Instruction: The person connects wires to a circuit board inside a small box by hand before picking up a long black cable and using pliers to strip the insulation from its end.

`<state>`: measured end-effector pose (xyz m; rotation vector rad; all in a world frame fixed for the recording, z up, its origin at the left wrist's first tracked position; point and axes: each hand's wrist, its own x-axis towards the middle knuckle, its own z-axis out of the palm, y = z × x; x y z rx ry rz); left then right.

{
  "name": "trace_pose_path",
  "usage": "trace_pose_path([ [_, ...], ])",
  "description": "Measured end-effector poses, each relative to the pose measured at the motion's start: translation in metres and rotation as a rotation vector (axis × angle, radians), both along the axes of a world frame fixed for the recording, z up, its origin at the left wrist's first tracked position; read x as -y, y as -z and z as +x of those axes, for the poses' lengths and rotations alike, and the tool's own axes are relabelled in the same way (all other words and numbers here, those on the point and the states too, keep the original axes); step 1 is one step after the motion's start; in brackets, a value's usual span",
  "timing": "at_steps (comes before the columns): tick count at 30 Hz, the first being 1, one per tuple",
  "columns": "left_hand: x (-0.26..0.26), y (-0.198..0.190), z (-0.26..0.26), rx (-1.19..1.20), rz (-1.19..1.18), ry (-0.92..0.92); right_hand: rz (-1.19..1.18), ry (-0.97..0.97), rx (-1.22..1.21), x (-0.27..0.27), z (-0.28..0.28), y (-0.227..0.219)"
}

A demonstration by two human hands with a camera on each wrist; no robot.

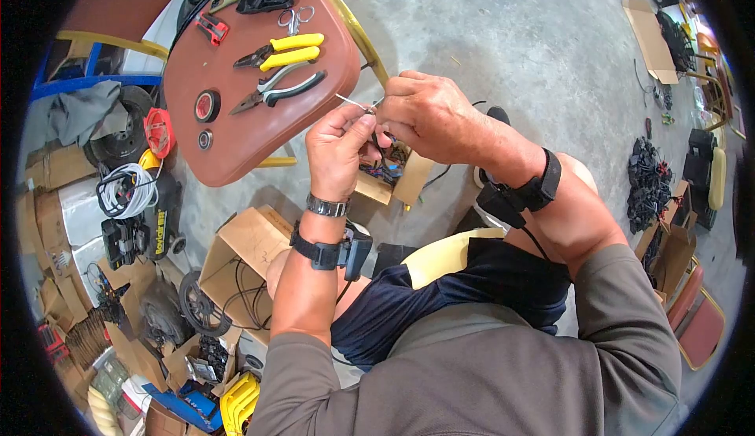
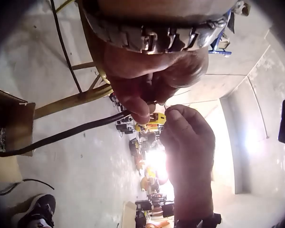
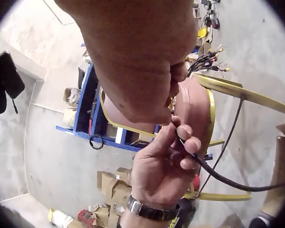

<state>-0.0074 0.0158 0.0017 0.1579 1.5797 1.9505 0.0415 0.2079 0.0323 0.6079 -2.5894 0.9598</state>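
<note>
Your left hand [image 1: 338,153] curls its fingers round a black cable [image 2: 78,131] near the cable's end, palm side showing in the right wrist view. Your right hand [image 1: 432,117] is narrowed to a pinch of thumb and fingers at that same end, fingertips close to your left ones; exactly which strand it grips is too small to tell. A thin pale wire [image 1: 349,103] sticks out from your fingers. The cable end is just beside the rounded edge of a brown seat [image 1: 267,143], where yellow-handled pliers [image 1: 291,42] and grey-and-black-handled pliers [image 1: 296,88] lie. Below your hands sits an open cardboard box [image 1: 373,187] holding wires.
</note>
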Motion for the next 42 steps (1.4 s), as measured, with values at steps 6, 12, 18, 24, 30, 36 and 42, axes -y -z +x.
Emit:
trace_pose_path([
  [6,0.000,0.001,0.001,-0.020,-0.068,0.049,-0.171,0.084,0.066,-0.007,-0.003,0.001],
  [12,-0.003,0.002,0.006,-0.077,-0.120,0.113,-0.092,0.174,0.073,-0.010,-0.007,0.005],
  [18,0.001,-0.002,0.000,0.019,-0.093,0.018,-0.069,0.061,0.049,0.001,0.000,0.008],
  [24,0.002,0.002,0.001,0.020,-0.118,0.076,-0.045,0.120,0.102,-0.002,-0.004,0.008],
  [30,-0.001,0.002,0.007,-0.002,-0.121,0.120,-0.030,0.190,0.107,-0.007,-0.007,0.011],
  [36,0.002,0.006,0.003,0.067,-0.085,0.036,-0.024,-0.003,0.083,0.004,0.003,0.006],
  [42,0.002,0.004,0.008,-0.042,-0.093,0.189,-0.058,0.159,0.140,-0.012,-0.005,0.007],
])
